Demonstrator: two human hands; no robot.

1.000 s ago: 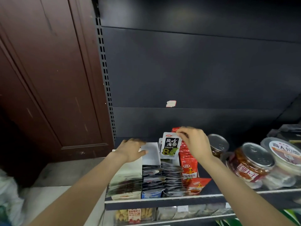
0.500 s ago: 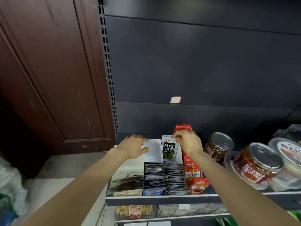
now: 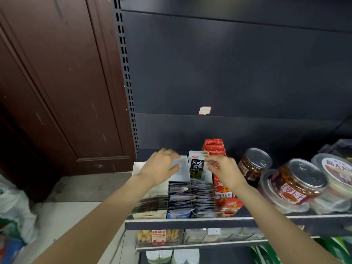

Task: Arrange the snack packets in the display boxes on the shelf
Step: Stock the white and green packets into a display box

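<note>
A black-and-white seaweed packet (image 3: pixel 197 166) stands upright at the back of a display box filled with a row of dark packets (image 3: pixel 202 199). My right hand (image 3: pixel 223 171) has its curled fingertips on the packet's upper right edge. My left hand (image 3: pixel 160 168) grips the white back flap (image 3: pixel 182 169) of the neighbouring box, thumb in front and fingers over the top. That box holds its own row of packets (image 3: pixel 180 197). A third box of brown packets (image 3: pixel 152 203) sits furthest left, partly hidden by my left forearm.
Red snack packets (image 3: pixel 214 149) fill a red display box (image 3: pixel 222 190) to the right. Beyond them stand jars with metal lids (image 3: pixel 254 164) (image 3: pixel 298 182) and a plastic tub (image 3: pixel 336 169). The shelf's front edge (image 3: pixel 190 222) runs below. A brown door is at left, with bags (image 3: pixel 13 208) on the floor.
My right hand has lowered the seaweed packet from above the boxes into the back of its box. My left hand has shifted slightly on the white flap.
</note>
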